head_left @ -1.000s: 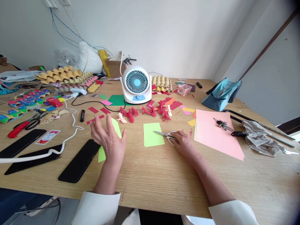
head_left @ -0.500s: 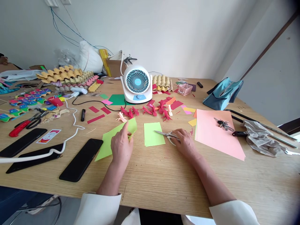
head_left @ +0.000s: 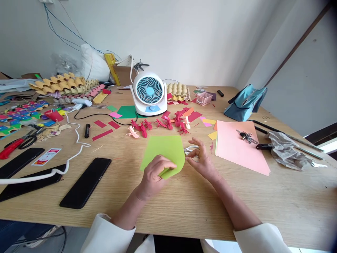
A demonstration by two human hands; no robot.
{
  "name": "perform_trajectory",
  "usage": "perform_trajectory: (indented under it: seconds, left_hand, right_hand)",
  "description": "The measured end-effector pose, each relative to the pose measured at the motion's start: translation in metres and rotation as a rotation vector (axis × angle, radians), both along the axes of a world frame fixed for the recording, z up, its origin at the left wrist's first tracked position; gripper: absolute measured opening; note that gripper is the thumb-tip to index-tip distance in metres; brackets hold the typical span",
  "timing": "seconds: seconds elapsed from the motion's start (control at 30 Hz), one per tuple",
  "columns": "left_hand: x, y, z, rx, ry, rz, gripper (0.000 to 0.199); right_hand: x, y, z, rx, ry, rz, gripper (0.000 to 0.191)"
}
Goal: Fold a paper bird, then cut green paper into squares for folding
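Observation:
My left hand (head_left: 155,174) is closed on a lime-green sheet of paper (head_left: 164,149), gripping its near edge, which curls up around the fingers. The sheet lies over the spot where the smaller green pieces were, so they are hidden. Just right of the sheet, my right hand (head_left: 202,163) is raised with its fingers apart, thumb and index tip close to the paper's right edge. Behind those fingers lie the scissors (head_left: 190,149), their handles showing and their blades covered by the sheet.
Beyond the paper are red folded-paper figures (head_left: 167,123) and a white fan (head_left: 150,93). Pink sheets (head_left: 239,151) with keys (head_left: 246,137) lie to the right. On the left are a black phone (head_left: 85,182), a marker (head_left: 87,130) and a white cable (head_left: 79,149).
My left hand has brought the green sheet rightward over the smaller green pieces. My right hand has let go of the scissors and lifted beside the sheet. The view has shifted slightly.

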State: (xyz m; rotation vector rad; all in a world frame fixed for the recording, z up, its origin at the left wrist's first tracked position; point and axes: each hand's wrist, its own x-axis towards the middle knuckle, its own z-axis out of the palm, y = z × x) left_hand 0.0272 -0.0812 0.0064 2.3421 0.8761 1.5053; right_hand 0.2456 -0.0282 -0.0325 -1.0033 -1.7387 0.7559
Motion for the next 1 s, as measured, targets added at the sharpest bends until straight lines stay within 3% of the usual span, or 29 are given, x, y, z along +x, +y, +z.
perform_trajectory:
  seconds: [0.27, 0.4, 0.53, 0.77, 0.9, 1.0]
  left_hand:
    - [-0.008, 0.002, 0.002, -0.363, -0.122, -0.295, 0.008]
    - [-0.012, 0.001, 0.009, -0.626, -0.135, -0.392, 0.011]
    - [-0.017, 0.003, 0.007, -0.849, -0.248, -0.458, 0.025]
    - [-0.014, 0.007, -0.006, -1.035, -0.624, -0.235, 0.037]
    - [-0.016, 0.010, -0.006, -0.999, -0.702, -0.166, 0.040]
    - [-0.020, 0.013, -0.007, -0.912, -0.665, -0.117, 0.034]
  right_hand:
    - [0.008, 0.004, -0.001, -0.185, 0.220, 0.234, 0.068]
    - [0.011, 0.000, 0.011, -0.320, 0.316, 0.324, 0.061]
    - [0.010, -0.007, 0.027, -0.394, 0.394, 0.439, 0.054]
    - [0.013, -0.008, 0.031, -0.446, 0.288, 0.619, 0.042]
    - [0.010, -0.007, 0.027, -0.511, 0.278, 0.604, 0.027]
    - [0.007, -0.007, 0.024, -0.477, 0.273, 0.559, 0.022]
